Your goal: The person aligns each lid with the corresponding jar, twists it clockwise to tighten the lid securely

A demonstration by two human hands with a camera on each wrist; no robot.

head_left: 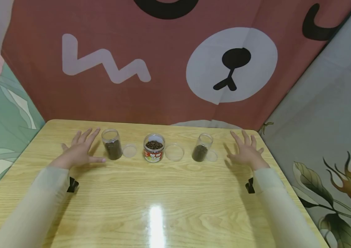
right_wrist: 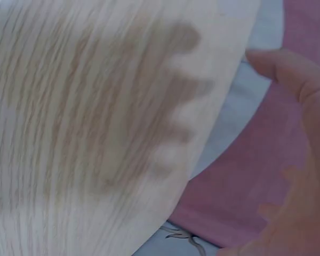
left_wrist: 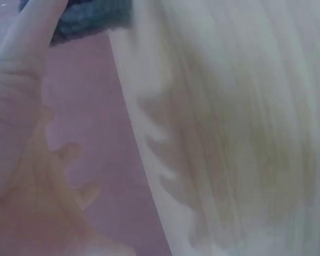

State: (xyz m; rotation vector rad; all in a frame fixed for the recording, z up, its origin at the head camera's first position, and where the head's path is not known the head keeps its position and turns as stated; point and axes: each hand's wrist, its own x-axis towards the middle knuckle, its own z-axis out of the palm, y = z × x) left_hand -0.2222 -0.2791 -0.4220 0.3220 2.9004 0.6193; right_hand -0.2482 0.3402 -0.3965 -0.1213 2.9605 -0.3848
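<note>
On the left, my left hand [head_left: 80, 151] spreads its fingers above the table, beside a clear jar [head_left: 112, 144] of dark contents. My right hand [head_left: 246, 151] is likewise spread and holds nothing; nearest to it are a small clear lid [head_left: 212, 156] and a tilted-looking clear jar [head_left: 201, 148], partly filled with dark stuff. Between the hands stands an uncapped jar [head_left: 154, 148] of brown beans with a colourful label. In the left wrist view the thumb [left_wrist: 16, 106] is close to a dark jar [left_wrist: 93, 20]; the right wrist view shows the hand [right_wrist: 309, 160] over the table's edge.
Two more clear lids lie on the wooden table [head_left: 132, 213], one lid [head_left: 129, 150] right of the left jar and a larger lid [head_left: 174, 152] right of the bean jar. A red cartoon-print cloth [head_left: 163, 103] hangs behind the table's back edge.
</note>
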